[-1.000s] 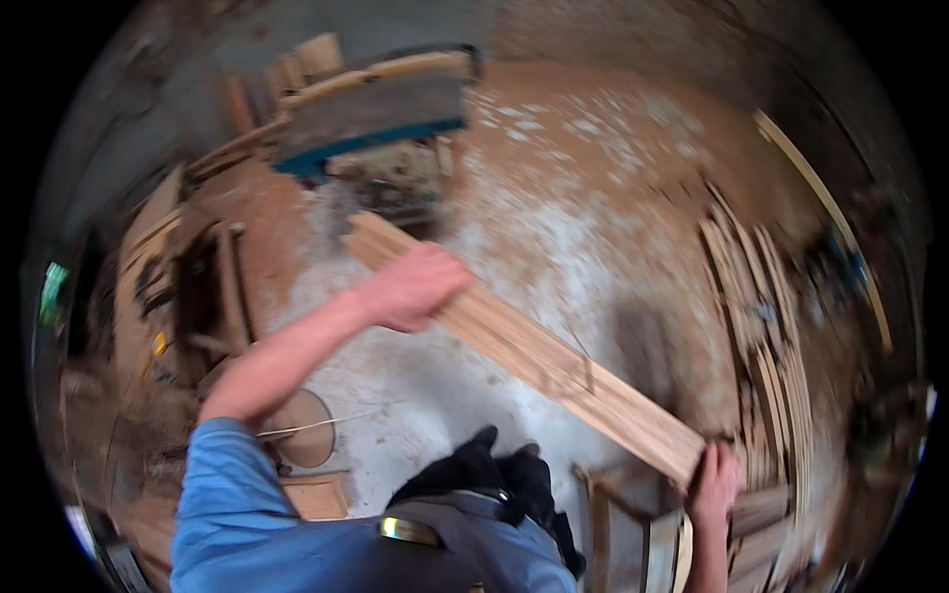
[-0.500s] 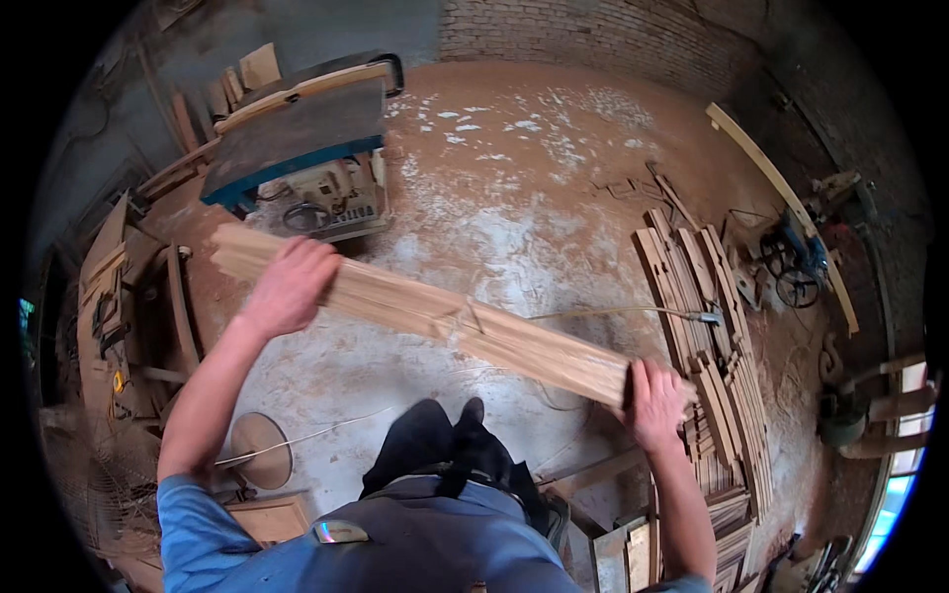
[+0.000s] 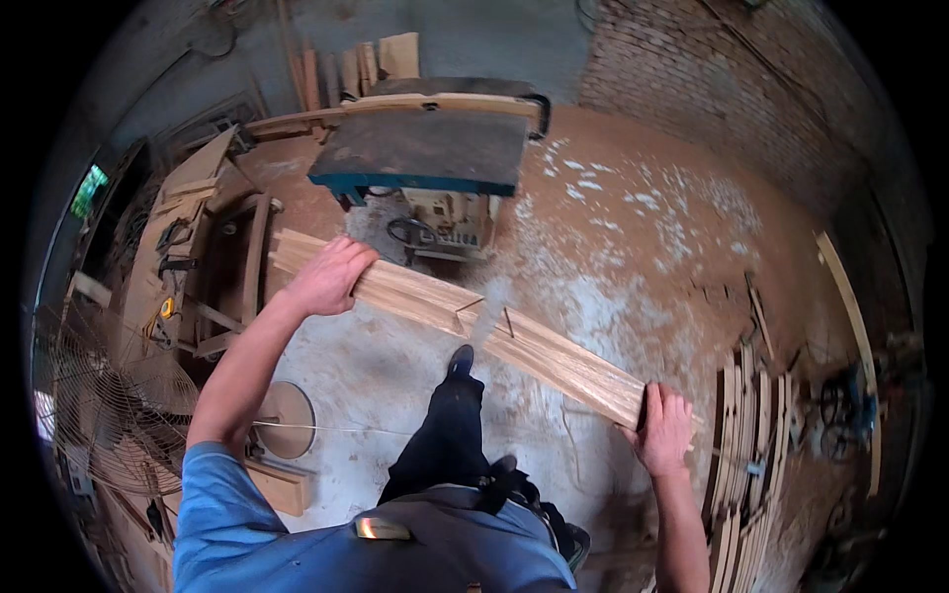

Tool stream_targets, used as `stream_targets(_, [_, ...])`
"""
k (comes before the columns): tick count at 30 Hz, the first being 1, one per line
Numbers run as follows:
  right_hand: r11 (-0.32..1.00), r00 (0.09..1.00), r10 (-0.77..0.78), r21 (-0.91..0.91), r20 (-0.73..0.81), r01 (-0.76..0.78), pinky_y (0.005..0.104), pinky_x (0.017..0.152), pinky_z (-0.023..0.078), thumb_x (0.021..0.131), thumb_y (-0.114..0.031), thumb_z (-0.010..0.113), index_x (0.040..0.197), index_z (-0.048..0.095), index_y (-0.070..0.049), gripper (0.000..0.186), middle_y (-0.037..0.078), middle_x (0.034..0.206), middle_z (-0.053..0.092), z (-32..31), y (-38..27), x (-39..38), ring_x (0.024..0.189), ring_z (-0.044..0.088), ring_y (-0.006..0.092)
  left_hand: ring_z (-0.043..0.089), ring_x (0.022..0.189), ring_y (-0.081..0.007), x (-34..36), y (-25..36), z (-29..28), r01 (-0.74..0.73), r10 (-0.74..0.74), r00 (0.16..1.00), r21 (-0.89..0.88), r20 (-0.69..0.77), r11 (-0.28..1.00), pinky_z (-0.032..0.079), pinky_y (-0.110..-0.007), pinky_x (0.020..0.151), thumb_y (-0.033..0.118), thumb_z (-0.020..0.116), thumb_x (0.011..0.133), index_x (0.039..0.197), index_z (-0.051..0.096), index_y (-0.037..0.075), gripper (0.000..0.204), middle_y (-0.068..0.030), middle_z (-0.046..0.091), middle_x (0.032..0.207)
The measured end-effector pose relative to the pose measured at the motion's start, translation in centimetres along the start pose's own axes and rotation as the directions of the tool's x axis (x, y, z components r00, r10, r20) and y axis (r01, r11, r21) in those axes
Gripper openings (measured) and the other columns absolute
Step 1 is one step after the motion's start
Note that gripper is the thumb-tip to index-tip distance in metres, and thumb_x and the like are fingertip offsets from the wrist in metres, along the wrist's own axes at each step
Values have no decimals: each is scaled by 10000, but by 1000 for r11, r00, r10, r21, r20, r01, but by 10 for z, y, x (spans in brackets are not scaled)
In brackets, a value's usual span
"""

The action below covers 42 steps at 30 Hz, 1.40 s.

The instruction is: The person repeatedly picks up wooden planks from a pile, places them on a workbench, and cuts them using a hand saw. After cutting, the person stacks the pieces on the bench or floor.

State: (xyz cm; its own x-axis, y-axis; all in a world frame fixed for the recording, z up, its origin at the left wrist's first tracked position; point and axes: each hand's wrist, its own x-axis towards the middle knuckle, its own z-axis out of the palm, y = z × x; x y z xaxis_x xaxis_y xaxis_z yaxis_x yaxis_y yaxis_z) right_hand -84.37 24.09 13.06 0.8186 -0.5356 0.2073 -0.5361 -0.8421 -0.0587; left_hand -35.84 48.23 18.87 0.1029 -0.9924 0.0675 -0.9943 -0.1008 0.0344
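A long bundle of pale wooden strips (image 3: 573, 368) spans the space in front of my body, its left end farther away and its right end nearer. My left hand (image 3: 334, 277) is closed over its left part, and my right hand (image 3: 662, 430) grips it near the right end. Across the bundle's middle runs a pale patch with dark slanting marks beside it; I cannot tell if this is a notch or a gap. The undersides of the strips and some of my fingers are hidden.
Ahead stands a machine table (image 3: 425, 148) with a dark top and blue edge. A cluttered wooden bench (image 3: 148, 272) and a wire fan guard (image 3: 109, 415) are at the left. Stacked wooden strips (image 3: 730, 425) lie at the right. A round disc base (image 3: 287, 420) and cord sit on the dusty floor.
My view has turned left, so the machine table now appears nearer the centre and the stacked strips farther right. One leg has stepped forward. Both hands keep hold of the bundle.
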Motion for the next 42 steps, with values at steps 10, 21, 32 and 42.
stream_targets(10, [997, 999, -37, 62, 27, 35, 420, 905, 376, 568, -385, 850, 1259, 470, -21, 869, 142, 1155, 521, 73, -33, 261, 1040, 496, 316, 485, 1075, -334, 100, -220, 59, 122, -122, 992, -26, 21, 992, 397, -409, 964, 13, 683, 569, 1170, 511, 29, 625, -128, 555, 1120])
stream_targets(21, [987, 982, -97, 144, 160, 74, 409, 905, 385, 635, -421, 812, 1272, 466, -26, 826, 131, 1158, 523, 177, -114, 564, 1055, 498, 293, 459, 1151, -326, 190, -439, 93, 317, -285, 930, -113, 233, 942, 387, -386, 1017, -88, 634, 616, 1190, 498, 36, 603, -122, 535, 1197])
stream_targets(32, [983, 954, -147, 148, 260, 112, 399, 897, 376, 646, -479, 783, 1280, 445, -30, 847, 136, 1145, 527, 235, -130, 621, 1030, 500, 286, 482, 1111, -326, 184, -485, 119, 363, -308, 884, -99, 352, 927, 390, -387, 1003, -41, 654, 592, 1172, 510, 46, 604, -118, 546, 1143])
stream_targets(42, [957, 929, -211, 258, 303, 133, 440, 927, 370, 686, -416, 773, 1297, 419, 15, 829, 201, 1195, 499, 228, -121, 624, 1065, 476, 362, 385, 1314, -311, 199, -431, 109, 432, -425, 873, 25, 241, 902, 276, -380, 1139, -12, 612, 673, 1319, 457, 27, 666, -140, 487, 1335])
